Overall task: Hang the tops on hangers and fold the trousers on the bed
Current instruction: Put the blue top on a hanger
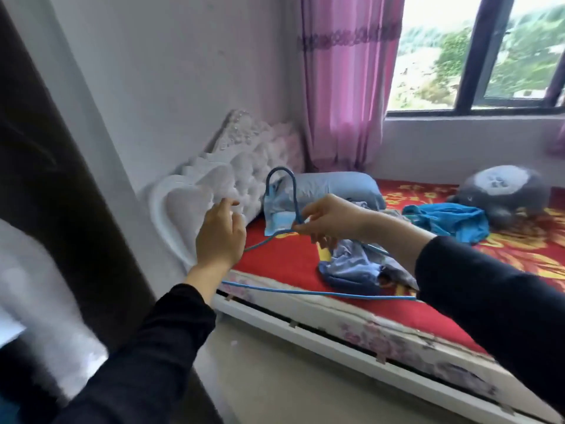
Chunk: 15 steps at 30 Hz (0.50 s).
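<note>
My right hand point(328, 220) pinches a blue wire hanger point(305, 292) at the base of its hook, which points up over the bed's near edge. My left hand point(220, 234) hovers by the hanger's left shoulder with fingers loosely curled; I cannot tell whether it touches the wire. A crumpled pale blue and grey garment point(357, 264) lies on the red bed cover point(281, 258) just below my right hand. Farther right on the bed lies a bright blue garment point(449, 220).
A white tufted headboard point(232, 166) stands to the left. A blue pillow point(333, 186) and a grey plush toy point(501, 191) sit near the back wall. Pink curtain point(345, 81) and window beyond. A dark curtain point(61, 209) hangs at my left.
</note>
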Tool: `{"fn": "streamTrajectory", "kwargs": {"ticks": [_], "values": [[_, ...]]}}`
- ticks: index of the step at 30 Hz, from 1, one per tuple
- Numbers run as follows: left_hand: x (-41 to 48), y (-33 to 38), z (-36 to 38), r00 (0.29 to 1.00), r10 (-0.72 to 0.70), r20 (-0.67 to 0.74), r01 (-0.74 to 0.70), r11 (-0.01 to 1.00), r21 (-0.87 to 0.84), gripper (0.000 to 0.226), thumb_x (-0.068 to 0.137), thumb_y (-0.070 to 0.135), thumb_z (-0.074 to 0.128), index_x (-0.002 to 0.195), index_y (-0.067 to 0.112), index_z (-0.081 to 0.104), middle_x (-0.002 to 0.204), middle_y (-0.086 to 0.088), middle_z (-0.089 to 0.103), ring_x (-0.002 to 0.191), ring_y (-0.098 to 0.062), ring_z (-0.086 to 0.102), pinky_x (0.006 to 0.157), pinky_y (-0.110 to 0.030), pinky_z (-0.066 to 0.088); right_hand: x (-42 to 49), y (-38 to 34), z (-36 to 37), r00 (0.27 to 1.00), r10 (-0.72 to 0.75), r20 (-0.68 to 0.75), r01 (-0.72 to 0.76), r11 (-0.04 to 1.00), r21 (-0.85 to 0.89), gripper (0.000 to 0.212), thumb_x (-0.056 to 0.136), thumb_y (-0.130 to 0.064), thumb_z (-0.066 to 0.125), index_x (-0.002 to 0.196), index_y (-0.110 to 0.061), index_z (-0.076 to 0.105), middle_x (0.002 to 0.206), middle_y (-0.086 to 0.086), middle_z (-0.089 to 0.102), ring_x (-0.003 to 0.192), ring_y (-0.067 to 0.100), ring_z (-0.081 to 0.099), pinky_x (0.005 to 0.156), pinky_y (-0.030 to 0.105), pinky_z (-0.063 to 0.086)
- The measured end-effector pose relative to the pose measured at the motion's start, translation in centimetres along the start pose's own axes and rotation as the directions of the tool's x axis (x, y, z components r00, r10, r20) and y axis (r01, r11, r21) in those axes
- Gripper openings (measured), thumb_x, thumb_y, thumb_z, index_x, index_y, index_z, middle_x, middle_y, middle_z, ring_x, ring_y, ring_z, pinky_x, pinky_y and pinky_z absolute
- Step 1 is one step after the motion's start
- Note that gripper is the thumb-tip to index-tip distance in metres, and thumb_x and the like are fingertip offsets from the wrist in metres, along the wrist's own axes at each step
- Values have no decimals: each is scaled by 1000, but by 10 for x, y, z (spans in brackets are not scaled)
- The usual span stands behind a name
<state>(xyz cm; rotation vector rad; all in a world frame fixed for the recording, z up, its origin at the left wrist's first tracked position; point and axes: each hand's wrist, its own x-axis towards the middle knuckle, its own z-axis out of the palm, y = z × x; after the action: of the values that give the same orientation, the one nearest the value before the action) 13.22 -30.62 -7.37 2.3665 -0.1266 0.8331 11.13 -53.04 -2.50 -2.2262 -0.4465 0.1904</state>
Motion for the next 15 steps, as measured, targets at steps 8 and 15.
{"fn": "streamTrajectory", "kwargs": {"ticks": [8, 15], "values": [[4, 75, 214, 911, 42, 411, -21, 998, -56, 31, 93, 16, 44, 121, 14, 57, 126, -9, 59, 118, -28, 52, 91, -36, 41, -19, 180, -78, 923, 330, -196, -344, 938, -38, 16, 85, -19, 70, 89, -4, 72, 48, -8, 57, 41, 6, 51, 41, 17, 40], [43, 122, 383, 765, 110, 635, -63, 993, -96, 32, 95, 18, 41, 124, 16, 55, 129, -9, 56, 119, -28, 49, 90, -34, 40, 4, 311, -167, 784, 518, -343, -528, 846, 73, 11, 82, -15, 70, 83, -4, 71, 51, -4, 51, 32, 1, 40, 36, 15, 33]]}}
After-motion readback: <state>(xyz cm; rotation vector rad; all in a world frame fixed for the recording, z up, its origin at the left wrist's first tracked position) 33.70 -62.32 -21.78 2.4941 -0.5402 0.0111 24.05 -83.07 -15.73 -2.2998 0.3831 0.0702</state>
